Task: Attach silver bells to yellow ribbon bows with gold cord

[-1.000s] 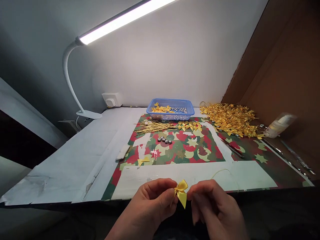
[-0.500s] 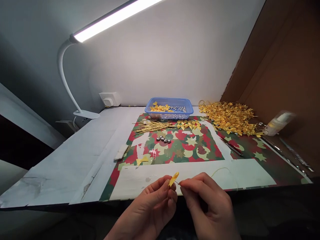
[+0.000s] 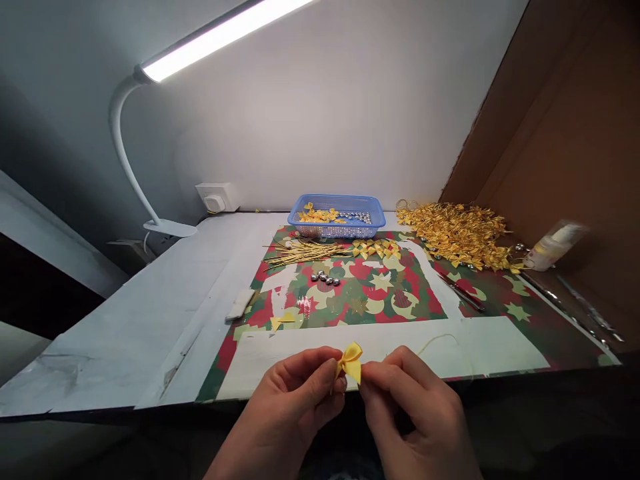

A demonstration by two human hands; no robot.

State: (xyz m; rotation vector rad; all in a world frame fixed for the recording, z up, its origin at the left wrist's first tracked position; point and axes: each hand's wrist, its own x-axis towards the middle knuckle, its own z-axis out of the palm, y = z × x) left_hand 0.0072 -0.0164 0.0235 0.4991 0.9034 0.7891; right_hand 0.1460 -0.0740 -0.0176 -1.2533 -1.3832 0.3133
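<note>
A small yellow ribbon bow (image 3: 351, 365) is pinched between the thumb and forefinger of my left hand (image 3: 305, 390), just above the table's front edge. Its loop points up and one tail fans out to the right. My right hand (image 3: 413, 403) is closed, with thumb and forefinger pressed together against the bow's right side. Whatever those right fingertips pinch is hidden. A pale thin cord (image 3: 440, 337) lies curved on the white strip behind my right hand. Several silver bells (image 3: 325, 278) sit on the patterned sheet (image 3: 360, 307) beyond.
At the back stands a blue basket (image 3: 336, 230) of bows and silver beads. Gold ties (image 3: 305, 252) and folded bows (image 3: 376, 249) lie before it. On the right are a heap of gold bows (image 3: 457, 233), tweezers (image 3: 463, 293) and a bottle (image 3: 555, 247). A lamp (image 3: 163, 228) stands left.
The bow has turned from edge-on to show its front. My right fingertips have come up against it; the thin stiff strand seen between them and the bow is now out of sight.
</note>
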